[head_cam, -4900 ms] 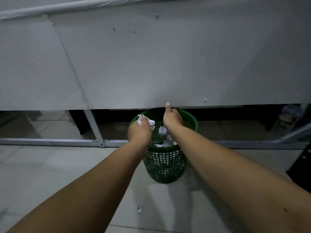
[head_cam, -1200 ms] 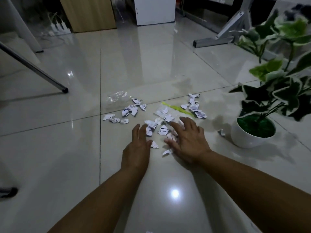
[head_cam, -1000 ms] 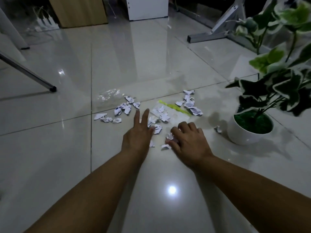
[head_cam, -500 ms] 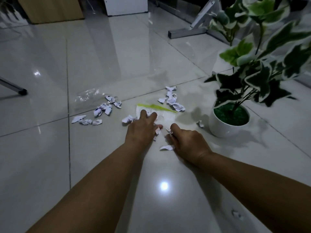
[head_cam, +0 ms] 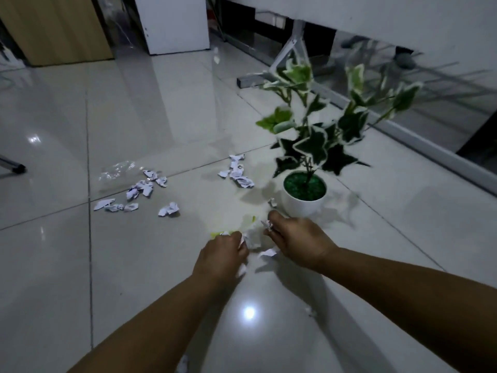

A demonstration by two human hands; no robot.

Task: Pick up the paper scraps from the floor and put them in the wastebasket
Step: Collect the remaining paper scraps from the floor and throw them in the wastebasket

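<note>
My left hand (head_cam: pixel 219 258) and my right hand (head_cam: pixel 297 242) are low over the glossy tiled floor, side by side. Each has its fingers curled around white paper scraps (head_cam: pixel 251 238), with a bit of yellow-green paper (head_cam: pixel 216 234) showing at the left fingers. One loose scrap (head_cam: pixel 267 253) lies between the hands. More scraps lie in a cluster at the left (head_cam: pixel 134 192), a single one (head_cam: pixel 169 209) nearer, and another cluster (head_cam: pixel 238 172) beside the plant. The wastebasket is out of view.
A potted plant in a white pot (head_cam: pixel 304 204) stands just beyond my right hand. Crumpled clear plastic (head_cam: pixel 115 170) lies far left. A metal desk frame (head_cam: pixel 282 53), a white cabinet (head_cam: pixel 172 22) and a wooden panel (head_cam: pixel 53 28) line the back. Small scraps (head_cam: pixel 310 311) lie near my arms.
Since the earlier frames I left the green basket and came to the scrap pile. In the last second both hands closed over scraps and drew them together; the view tilted up.
</note>
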